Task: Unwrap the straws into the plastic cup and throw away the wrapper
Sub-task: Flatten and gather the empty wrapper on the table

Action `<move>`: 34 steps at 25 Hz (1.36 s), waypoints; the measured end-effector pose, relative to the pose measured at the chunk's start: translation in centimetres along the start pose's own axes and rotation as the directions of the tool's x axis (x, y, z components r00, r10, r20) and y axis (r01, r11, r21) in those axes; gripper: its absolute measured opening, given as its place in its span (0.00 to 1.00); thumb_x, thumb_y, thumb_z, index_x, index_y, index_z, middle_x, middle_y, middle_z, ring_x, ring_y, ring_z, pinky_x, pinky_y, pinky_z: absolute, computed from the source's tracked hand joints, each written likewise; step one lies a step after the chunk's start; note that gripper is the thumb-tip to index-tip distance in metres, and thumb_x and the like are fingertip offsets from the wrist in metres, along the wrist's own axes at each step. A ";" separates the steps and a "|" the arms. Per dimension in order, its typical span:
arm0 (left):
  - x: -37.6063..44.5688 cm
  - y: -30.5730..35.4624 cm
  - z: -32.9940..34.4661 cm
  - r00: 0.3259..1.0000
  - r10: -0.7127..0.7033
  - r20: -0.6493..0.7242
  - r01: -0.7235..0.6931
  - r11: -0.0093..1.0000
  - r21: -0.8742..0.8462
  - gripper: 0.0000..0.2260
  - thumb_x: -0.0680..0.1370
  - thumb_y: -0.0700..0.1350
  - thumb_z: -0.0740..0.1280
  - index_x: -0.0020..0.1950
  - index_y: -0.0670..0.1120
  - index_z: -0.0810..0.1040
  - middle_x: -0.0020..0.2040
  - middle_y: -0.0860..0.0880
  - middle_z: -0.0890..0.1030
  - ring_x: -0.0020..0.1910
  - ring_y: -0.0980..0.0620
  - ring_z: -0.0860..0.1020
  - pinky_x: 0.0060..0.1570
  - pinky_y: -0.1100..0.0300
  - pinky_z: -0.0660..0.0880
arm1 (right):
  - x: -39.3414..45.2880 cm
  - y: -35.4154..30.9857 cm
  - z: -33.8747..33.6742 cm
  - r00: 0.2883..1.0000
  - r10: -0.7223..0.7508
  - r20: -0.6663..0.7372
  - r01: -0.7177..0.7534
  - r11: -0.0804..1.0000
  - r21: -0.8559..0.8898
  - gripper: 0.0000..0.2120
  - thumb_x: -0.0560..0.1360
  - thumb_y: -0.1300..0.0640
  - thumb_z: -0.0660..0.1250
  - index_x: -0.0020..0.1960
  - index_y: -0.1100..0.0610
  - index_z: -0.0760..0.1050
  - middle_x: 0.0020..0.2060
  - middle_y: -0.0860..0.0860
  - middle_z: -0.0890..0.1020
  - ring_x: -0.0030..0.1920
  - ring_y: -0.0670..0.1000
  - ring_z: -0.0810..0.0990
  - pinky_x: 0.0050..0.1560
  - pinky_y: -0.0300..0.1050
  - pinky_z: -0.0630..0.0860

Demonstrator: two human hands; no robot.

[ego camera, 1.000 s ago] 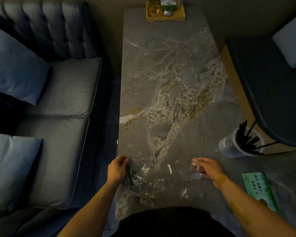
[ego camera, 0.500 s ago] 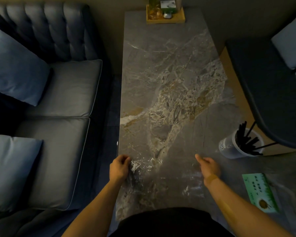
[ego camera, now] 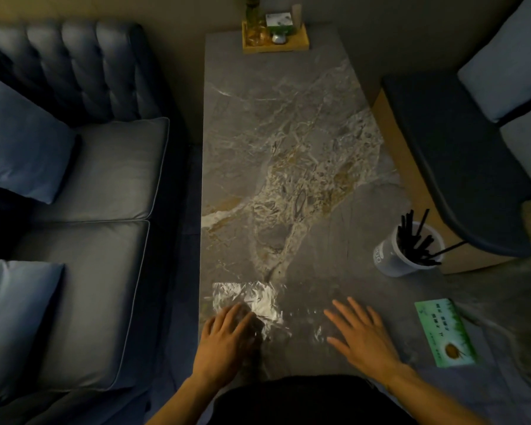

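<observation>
the left hand [ego camera: 227,335] lies palm down on the crinkled clear wrapper [ego camera: 252,302] at the near left edge of the marble surface [ego camera: 288,133], its fingers bent over the film; whether it pinches the film or only presses on it cannot be told. the wrapper catches the light in a bright patch just beyond that hand and spreads thin and nearly invisible to the right, under or just beside the right hand [ego camera: 362,335], which is open and flat with fingers spread, gripping nothing. the two hands are apart, with film between them

the cup [ego camera: 393,259] stands upright near the right edge of the surface, well apart from both hands, with a bunch of black straws [ego camera: 414,237] sticking out of it, some leaning over the rim to the right. a green card [ego camera: 445,332] lies flat near the right hand's side, closer to the person than the cup. at the far end of the surface sits a wooden tray [ego camera: 275,46] with small items on it. a blue sofa [ego camera: 98,179] with cushions runs along the left, and a dark chair [ego camera: 460,154] stands on the right
</observation>
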State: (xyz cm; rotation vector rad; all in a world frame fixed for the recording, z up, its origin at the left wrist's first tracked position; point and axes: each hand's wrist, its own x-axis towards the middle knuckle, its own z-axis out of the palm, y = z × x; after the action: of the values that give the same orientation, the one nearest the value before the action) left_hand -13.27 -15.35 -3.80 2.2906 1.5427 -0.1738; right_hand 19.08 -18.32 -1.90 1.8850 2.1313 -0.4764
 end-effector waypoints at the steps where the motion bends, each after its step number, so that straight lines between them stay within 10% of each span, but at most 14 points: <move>1: 0.1 0.1 0.2 0.998 -0.023 0.056 0.022 1.000 0.016 0.26 0.79 0.60 0.57 0.77 0.60 0.55 0.80 0.50 0.58 0.78 0.44 0.57 0.73 0.44 0.59 | 0.1 0.3 0.2 0.996 0.011 0.084 -0.011 1.000 0.002 0.28 0.76 0.36 0.52 0.74 0.42 0.63 0.76 0.45 0.64 0.76 0.57 0.59 0.70 0.62 0.62; 9: 1.4 2.0 -1.7 0.965 -0.219 0.146 0.203 0.972 0.116 0.29 0.81 0.58 0.55 0.79 0.57 0.47 0.81 0.50 0.47 0.79 0.44 0.46 0.76 0.42 0.49 | 2.8 3.4 -1.9 0.978 -0.064 0.196 0.057 0.998 0.039 0.30 0.79 0.39 0.52 0.77 0.42 0.46 0.79 0.46 0.46 0.78 0.57 0.43 0.75 0.63 0.47; 14: 3.4 7.6 -4.0 0.986 -0.144 -0.083 0.143 0.990 -0.012 0.20 0.79 0.57 0.61 0.70 0.54 0.71 0.71 0.50 0.73 0.70 0.48 0.70 0.69 0.50 0.65 | -0.6 8.8 -3.3 0.991 -0.114 0.071 0.079 0.924 0.373 0.23 0.78 0.38 0.57 0.70 0.45 0.68 0.69 0.47 0.73 0.70 0.49 0.69 0.65 0.45 0.67; 19: 8.8 17.0 -7.4 0.956 0.091 -0.278 -0.147 0.971 -0.190 0.20 0.75 0.63 0.64 0.62 0.54 0.76 0.58 0.53 0.80 0.56 0.51 0.79 0.55 0.57 0.75 | -4.4 18.2 -5.3 0.967 0.248 -0.059 -0.154 0.753 0.640 0.12 0.70 0.43 0.72 0.45 0.50 0.81 0.44 0.49 0.85 0.47 0.52 0.83 0.46 0.50 0.78; 25: 15.8 27.2 -9.1 0.984 0.106 -0.143 -0.167 0.831 -0.531 0.52 0.62 0.73 0.70 0.76 0.67 0.42 0.78 0.58 0.54 0.73 0.57 0.58 0.69 0.57 0.61 | -2.3 25.1 -9.1 0.980 0.195 -0.032 -0.129 0.756 0.642 0.57 0.61 0.33 0.74 0.77 0.42 0.42 0.77 0.51 0.57 0.75 0.57 0.59 0.69 0.58 0.67; 34: 18.9 29.6 -8.2 0.980 0.048 -0.192 -0.145 0.832 -0.535 0.56 0.61 0.72 0.72 0.74 0.67 0.34 0.77 0.63 0.50 0.76 0.58 0.54 0.72 0.56 0.61 | 6.1 23.2 -9.5 0.994 -0.090 0.058 0.048 0.859 0.509 0.66 0.55 0.28 0.73 0.75 0.43 0.29 0.79 0.48 0.40 0.78 0.55 0.37 0.75 0.66 0.47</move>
State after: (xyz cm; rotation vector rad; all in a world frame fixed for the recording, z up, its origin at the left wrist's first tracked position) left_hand 20.38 -5.73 5.04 1.9417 1.3231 0.4531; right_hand 41.54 -6.41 2.59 1.9937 2.1720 -1.2146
